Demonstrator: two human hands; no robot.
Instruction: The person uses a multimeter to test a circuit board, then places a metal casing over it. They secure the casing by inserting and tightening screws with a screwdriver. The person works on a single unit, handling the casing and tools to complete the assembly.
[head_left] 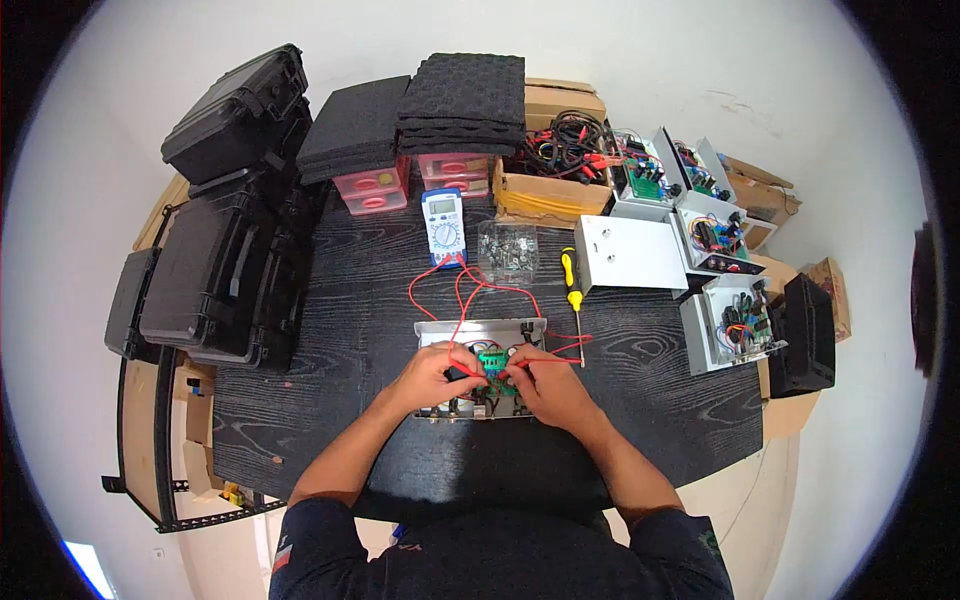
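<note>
Both hands [490, 380] pinch probes on green board [492, 362].

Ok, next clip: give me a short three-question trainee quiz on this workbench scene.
1. True or false: both hands are at the green circuit board inside the open metal box.
2. Which tool lies on the table just right of that box? A) pliers B) yellow-handled screwdriver C) hammer
3. What do the red wires run back to at the far side of the table?

Key
1. True: the left hand and the right hand both rest over it.
2. B, the yellow-handled screwdriver.
3. The blue meter.
</note>
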